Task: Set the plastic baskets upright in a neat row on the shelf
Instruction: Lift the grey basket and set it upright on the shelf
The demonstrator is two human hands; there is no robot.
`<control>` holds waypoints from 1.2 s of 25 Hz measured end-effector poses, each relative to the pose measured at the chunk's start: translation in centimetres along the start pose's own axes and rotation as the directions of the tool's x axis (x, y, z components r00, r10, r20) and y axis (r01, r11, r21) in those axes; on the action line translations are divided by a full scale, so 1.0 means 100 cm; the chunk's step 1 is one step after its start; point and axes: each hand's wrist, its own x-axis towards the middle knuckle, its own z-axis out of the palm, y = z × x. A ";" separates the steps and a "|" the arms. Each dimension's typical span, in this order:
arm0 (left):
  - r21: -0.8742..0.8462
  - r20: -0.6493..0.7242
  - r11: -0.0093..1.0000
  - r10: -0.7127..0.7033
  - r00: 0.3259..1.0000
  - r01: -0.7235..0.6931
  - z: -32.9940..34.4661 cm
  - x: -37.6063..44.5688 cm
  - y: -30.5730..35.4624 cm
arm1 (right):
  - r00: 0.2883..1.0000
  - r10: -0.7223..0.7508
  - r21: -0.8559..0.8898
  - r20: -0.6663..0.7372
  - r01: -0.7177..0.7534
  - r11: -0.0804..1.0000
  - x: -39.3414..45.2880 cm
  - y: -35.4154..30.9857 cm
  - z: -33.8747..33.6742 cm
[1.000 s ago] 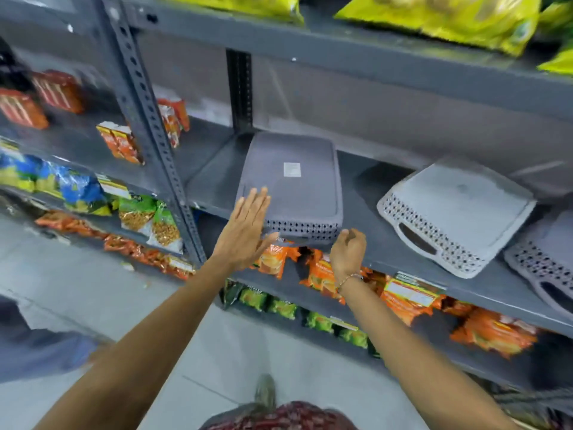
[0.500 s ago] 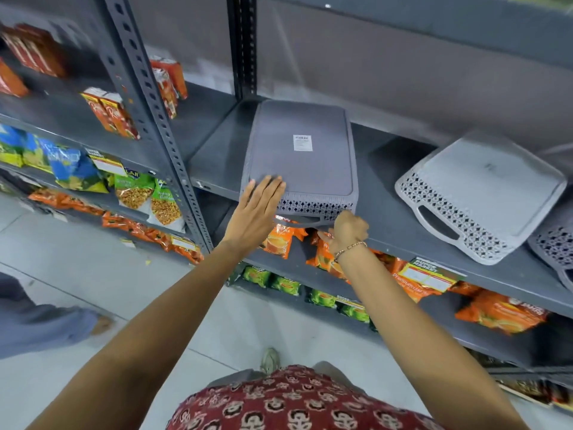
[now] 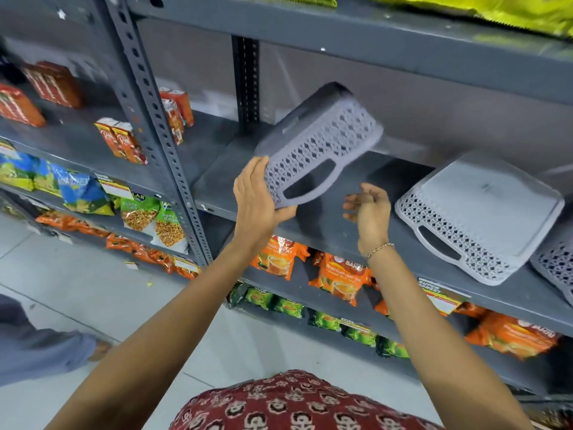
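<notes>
A dark grey plastic basket with a lattice wall and a handle slot is tilted up off the grey shelf, its front end raised. My left hand grips its lower left corner. My right hand hovers just right of the basket, fingers apart, touching nothing. A lighter grey basket lies upside down on the shelf to the right. The edge of a third basket shows at the far right.
A perforated upright post bounds the shelf bay on the left. Orange tea packets hang on the shelf below. The shelf above is close overhead. Another person's leg is at the lower left.
The dark grey basket lay flat upside down; now its front end is lifted and turned in my left hand. My right hand has let go of its front edge and moved right.
</notes>
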 end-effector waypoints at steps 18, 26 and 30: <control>0.042 0.215 0.740 -0.662 0.718 0.671 0.010 0.064 -0.061 | 0.657 -0.137 -0.665 0.741 0.747 -0.015 0.111 0.013 0.027; 0.553 0.717 0.775 -0.256 0.649 -0.305 0.039 0.073 -0.017 | 0.693 0.014 -0.683 0.720 0.713 -0.157 0.097 -0.004 0.038; 0.586 0.725 0.743 -0.304 0.618 -0.322 0.009 0.091 -0.040 | 0.677 0.015 -0.674 0.736 0.735 -0.073 0.056 0.011 0.050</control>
